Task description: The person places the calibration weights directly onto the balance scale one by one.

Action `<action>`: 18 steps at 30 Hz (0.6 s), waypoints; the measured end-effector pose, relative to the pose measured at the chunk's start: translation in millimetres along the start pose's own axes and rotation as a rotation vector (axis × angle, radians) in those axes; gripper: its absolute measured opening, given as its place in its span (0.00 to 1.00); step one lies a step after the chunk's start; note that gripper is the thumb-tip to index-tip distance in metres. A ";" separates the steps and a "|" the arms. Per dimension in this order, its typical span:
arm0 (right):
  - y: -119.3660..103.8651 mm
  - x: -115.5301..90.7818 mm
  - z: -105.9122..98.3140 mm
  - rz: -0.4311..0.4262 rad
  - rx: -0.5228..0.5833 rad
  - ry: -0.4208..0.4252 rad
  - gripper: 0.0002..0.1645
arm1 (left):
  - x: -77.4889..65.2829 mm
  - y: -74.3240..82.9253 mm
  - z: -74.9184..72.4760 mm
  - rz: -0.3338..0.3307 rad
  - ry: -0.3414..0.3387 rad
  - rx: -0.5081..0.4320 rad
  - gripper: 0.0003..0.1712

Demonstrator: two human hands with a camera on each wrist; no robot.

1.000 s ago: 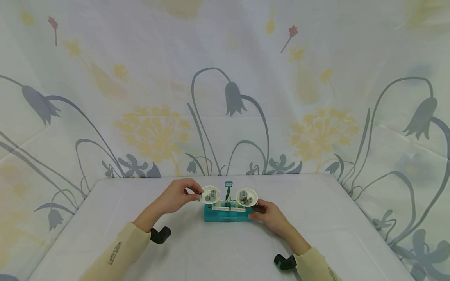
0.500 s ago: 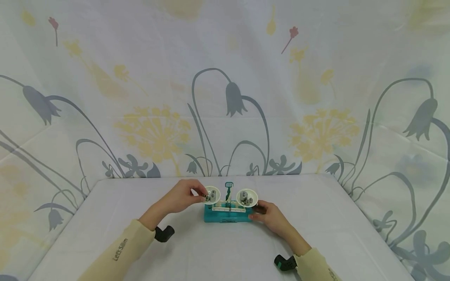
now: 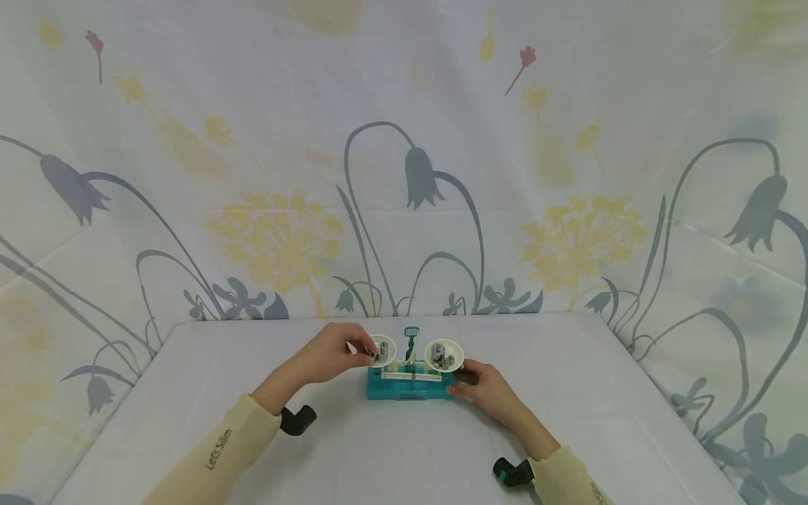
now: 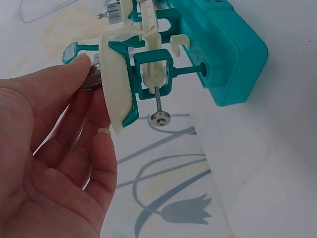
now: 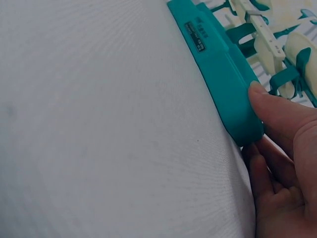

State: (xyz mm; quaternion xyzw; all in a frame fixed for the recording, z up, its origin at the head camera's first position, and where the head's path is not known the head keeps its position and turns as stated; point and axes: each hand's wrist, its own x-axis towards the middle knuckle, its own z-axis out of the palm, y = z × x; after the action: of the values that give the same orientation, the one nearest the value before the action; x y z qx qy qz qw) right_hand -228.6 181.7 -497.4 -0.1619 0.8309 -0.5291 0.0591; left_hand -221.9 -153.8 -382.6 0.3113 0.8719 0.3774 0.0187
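Observation:
A teal balance scale [image 3: 410, 391] stands upright on the table, with a cream pan on each side. My left hand [image 3: 334, 355] is at the left pan [image 4: 115, 82] and pinches a small silver metal weight [image 4: 93, 78] between thumb and fingers, inside the pan's rim. Beyond these fingertips, other metal weights [image 3: 383, 348] lie in that pan, partly covered by the hand. Several metal weights [image 3: 439, 356] sit in the right pan [image 3: 457, 350]. My right hand [image 3: 489, 394] grips the right end of the scale's base, its thumb [image 5: 262, 96] on top and its fingers around the end.
A white cloth covers the table [image 3: 379, 456]. Behind it hangs a flower-printed curtain [image 3: 404, 231]. The scale's beam [image 3: 412, 376] runs across the front between the pans, and a teal pointer post [image 3: 412, 337] rises in the middle. Each wrist wears a black camera.
My left hand has moved right, from the left pan's outer edge to over the pan, carrying the pinched weight. My right hand has stayed on the base.

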 end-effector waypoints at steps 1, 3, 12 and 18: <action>-0.1 0.0 -0.1 -0.001 0.001 0.001 0.35 | 0.4 -0.3 0.5 0.006 0.002 0.002 0.06; -0.2 -0.2 -0.2 -0.002 0.001 0.002 0.35 | 0.9 -1.7 1.3 0.014 0.009 0.006 0.06; -0.7 -0.4 0.0 0.004 0.013 0.004 0.36 | 3.5 -4.8 4.5 0.046 0.049 -0.007 0.03; -0.6 -1.1 -1.4 -0.004 -0.011 0.004 0.35 | 4.4 -3.2 4.0 0.037 0.052 -0.009 0.04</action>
State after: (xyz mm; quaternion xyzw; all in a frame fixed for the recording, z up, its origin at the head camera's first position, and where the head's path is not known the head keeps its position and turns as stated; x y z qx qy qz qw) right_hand -227.8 183.0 -496.4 -0.1629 0.8335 -0.5251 0.0555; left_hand -226.0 -150.5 -386.8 0.3175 0.8645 0.3896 -0.0096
